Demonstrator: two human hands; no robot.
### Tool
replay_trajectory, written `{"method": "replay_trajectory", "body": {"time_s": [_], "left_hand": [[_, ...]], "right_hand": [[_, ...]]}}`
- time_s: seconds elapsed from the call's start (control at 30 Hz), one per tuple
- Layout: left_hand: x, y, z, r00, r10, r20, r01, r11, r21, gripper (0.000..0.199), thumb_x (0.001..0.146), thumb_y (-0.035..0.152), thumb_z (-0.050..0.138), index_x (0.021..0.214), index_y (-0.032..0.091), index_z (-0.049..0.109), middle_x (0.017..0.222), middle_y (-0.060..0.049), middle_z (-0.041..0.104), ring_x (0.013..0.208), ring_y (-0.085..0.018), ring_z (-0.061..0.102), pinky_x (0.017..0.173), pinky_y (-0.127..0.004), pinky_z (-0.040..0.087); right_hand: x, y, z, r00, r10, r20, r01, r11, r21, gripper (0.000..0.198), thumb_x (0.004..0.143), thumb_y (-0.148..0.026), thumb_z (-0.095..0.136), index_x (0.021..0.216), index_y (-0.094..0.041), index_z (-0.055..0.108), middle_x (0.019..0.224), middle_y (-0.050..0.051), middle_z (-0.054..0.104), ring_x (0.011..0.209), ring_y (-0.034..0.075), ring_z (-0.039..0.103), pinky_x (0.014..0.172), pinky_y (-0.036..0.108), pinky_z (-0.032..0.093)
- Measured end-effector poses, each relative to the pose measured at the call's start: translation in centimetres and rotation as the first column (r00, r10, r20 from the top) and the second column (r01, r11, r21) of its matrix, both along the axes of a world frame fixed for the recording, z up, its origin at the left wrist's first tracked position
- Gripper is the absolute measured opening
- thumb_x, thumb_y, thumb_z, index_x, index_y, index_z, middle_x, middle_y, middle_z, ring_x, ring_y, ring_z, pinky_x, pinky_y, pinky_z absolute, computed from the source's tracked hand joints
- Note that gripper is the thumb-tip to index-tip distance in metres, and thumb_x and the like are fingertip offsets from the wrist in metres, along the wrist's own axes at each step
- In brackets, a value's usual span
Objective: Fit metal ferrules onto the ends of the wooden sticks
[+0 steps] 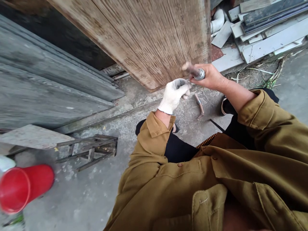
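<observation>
I see the right hand point(211, 76) grasping a metal-ringed tool point(195, 71), likely for firm control, while the gloved left hand point(173, 93) curls nearby, its contents unclear to me.

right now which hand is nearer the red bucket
Left: the left hand is up and right of the bucket in the picture; the right hand is farther right.

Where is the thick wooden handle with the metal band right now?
In the head view, the wooden handle is in the bare right hand, above and to the right of the gloved left hand, near the wooden panel's lower right corner.
</observation>
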State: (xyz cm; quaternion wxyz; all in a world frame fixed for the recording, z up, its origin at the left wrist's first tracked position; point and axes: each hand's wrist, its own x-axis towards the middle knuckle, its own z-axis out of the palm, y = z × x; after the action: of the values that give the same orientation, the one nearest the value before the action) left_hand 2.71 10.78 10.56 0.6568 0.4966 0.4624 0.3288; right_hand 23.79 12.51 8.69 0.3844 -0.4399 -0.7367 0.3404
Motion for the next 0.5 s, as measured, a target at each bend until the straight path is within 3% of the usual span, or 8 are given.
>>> {"method": "replay_trajectory", "body": {"time_s": [0.1, 0.17, 0.37, 0.5], "left_hand": [[0.17, -0.21, 0.35, 0.997, 0.011, -0.074, -0.003, 0.994, 0.111, 0.012, 0.088, 0.023, 0.079, 0.086, 0.019, 0.069, 0.065, 0.002, 0.065, 0.055, -0.008, 0.058, 0.052, -0.018, 0.046], [0.12, -0.30, 0.28, 0.993, 0.008, -0.114, 0.013, 0.983, 0.182, 0.010, 0.088, 0.022, 0.078, 0.085, 0.019, 0.069, 0.066, 0.001, 0.065, 0.057, -0.009, 0.060, 0.054, -0.019, 0.048], [-0.26, -0.16, -0.22, 0.978, 0.038, -0.203, 0.022, 0.958, 0.287, 0.008, 0.087, 0.018, 0.076, 0.082, 0.019, 0.070, 0.070, 0.001, 0.067, 0.063, -0.012, 0.063, 0.057, -0.021, 0.049], [-0.13, -0.22, -0.27, 0.983, 0.051, -0.175, -0.006, 0.970, 0.245, 0.009, 0.087, 0.017, 0.076, 0.084, 0.019, 0.068, 0.067, 0.002, 0.066, 0.060, -0.011, 0.062, 0.057, -0.021, 0.050]], "right_hand": [[-0.13, -0.13, 0.14, 0.997, -0.051, -0.055, 0.037, 0.972, -0.233, 0.029, 0.090, -0.043, 0.080, 0.088, -0.018, 0.066, 0.069, 0.002, 0.058, 0.074, 0.018, 0.062, 0.073, 0.035, 0.062], [-0.22, -0.20, 0.36, 0.995, -0.038, -0.088, 0.010, 0.955, -0.298, 0.032, 0.088, -0.045, 0.083, 0.089, -0.018, 0.066, 0.065, -0.001, 0.055, 0.071, 0.017, 0.060, 0.069, 0.033, 0.061], [-0.32, -0.18, 0.71, 0.994, -0.056, -0.093, 0.025, 0.951, -0.308, 0.031, 0.081, -0.038, 0.088, 0.087, -0.018, 0.065, 0.067, -0.001, 0.055, 0.075, 0.018, 0.062, 0.075, 0.034, 0.062], [-0.48, -0.21, 0.81, 0.994, -0.050, -0.097, 0.020, 0.957, -0.288, 0.031, 0.080, -0.037, 0.087, 0.089, -0.018, 0.065, 0.068, -0.001, 0.056, 0.080, 0.020, 0.065, 0.079, 0.038, 0.063]]}}
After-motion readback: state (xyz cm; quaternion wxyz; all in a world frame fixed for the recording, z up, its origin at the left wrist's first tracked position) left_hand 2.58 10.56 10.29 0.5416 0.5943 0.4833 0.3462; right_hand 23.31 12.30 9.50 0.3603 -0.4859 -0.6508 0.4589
